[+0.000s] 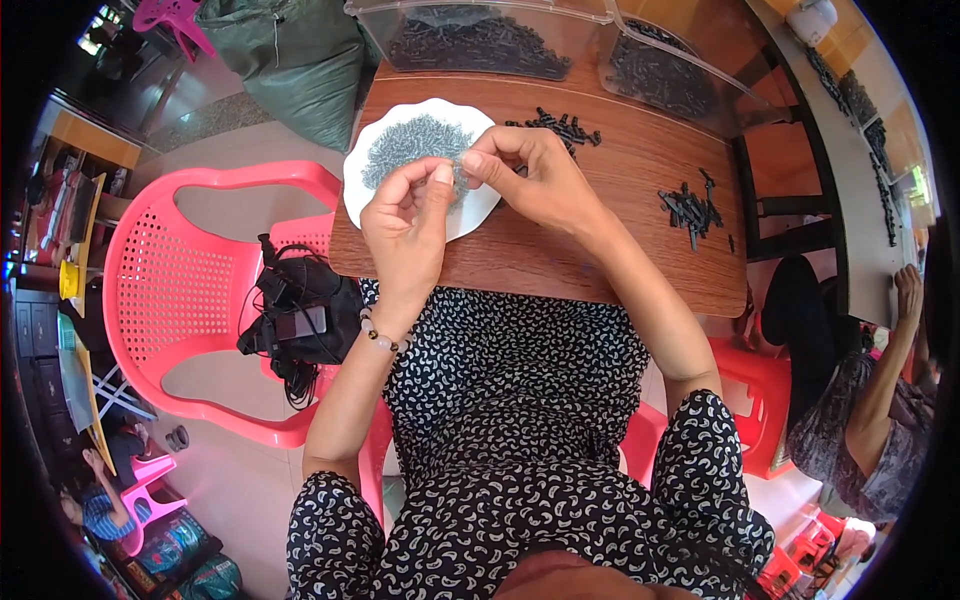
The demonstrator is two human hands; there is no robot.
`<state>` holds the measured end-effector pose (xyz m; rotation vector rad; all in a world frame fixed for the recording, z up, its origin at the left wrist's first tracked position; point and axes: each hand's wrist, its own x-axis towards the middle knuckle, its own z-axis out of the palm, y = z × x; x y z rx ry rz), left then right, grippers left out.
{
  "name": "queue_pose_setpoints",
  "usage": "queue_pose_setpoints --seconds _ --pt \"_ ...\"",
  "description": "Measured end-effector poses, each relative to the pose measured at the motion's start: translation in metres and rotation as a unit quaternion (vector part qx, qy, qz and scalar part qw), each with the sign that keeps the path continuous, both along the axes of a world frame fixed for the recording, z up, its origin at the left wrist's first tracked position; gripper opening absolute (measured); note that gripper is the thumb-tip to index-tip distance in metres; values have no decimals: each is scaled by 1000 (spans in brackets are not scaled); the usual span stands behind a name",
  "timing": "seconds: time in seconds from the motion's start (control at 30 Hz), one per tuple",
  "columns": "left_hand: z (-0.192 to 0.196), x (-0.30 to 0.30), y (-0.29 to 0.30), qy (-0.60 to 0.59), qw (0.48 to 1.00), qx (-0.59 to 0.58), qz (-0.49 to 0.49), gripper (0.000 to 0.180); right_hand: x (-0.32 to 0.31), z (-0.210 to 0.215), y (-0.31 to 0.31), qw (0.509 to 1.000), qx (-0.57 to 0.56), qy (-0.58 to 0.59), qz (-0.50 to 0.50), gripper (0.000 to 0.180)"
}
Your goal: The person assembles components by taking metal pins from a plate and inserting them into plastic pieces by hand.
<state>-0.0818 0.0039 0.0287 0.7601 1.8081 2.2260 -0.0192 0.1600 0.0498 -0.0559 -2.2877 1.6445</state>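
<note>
Left hand point(408, 222), right hand point(548, 182): fingertips pinched closed, contents too tiny to tell from here | small silvery pieces point(412, 145) lie heaped in white plate point(356, 188) below | a wrist catching its rim could spill them

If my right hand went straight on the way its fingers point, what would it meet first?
Your right hand would likely meet your left hand first, over the white scalloped plate, though depth is unclear.

Plate point(478, 208) on table point(630, 170), chair point(165, 300) at left
</note>
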Motion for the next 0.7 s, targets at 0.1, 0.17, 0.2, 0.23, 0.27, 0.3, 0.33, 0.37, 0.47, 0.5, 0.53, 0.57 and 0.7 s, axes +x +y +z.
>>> queue_pose_setpoints --seconds 0.1,0.17,0.2,0.23,0.27,0.3,0.33,0.37,0.47,0.5,0.53,0.57,0.7 --pt "-5 -1 0 35 999 -7 6 17 -1 1 1 1000 -21 -11 14 25" --pt "-5 -2 0 42 999 -11 9 17 -1 1 -1 999 -47 -21 17 25" --pt "-6 -2 0 50 999 -14 11 17 -1 2 -1 997 -72 -32 20 24" --pt "-7 -3 -1 50 999 -14 12 17 -1 2 -2 997 -72 -32 20 24" --pt "-8 -4 -1 65 998 -22 15 17 0 3 -3 995 -87 -34 17 23" --pt "-9 -5 -1 80 996 -29 19 18 0 4 -4 994 -102 -37 13 22" --pt "-9 -5 -2 80 996 -30 19 18 1 3 -6 994 -102 -37 13 22" --pt "-10 -6 -2 81 996 -31 18 18 1 2 -7 994 -107 -32 9 22" --pt "-8 -6 -1 72 997 -35 20 17 2 4 -9 996 -85 -25 -3 20" --pt "-6 -5 -1 61 997 -37 22 16 3 4 -9 998 -59 -22 -10 18" --pt "-3 -4 0 62 997 -37 23 16 3 4 -10 998 -59 -22 -9 18" --pt "2 -1 1 -3 1000 -28 11 17 3 4 -10 999 26 16 -34 15" --pt "3 -6 0 -186 981 29 -38 21 0 1 -11 962 198 164 -88 9"
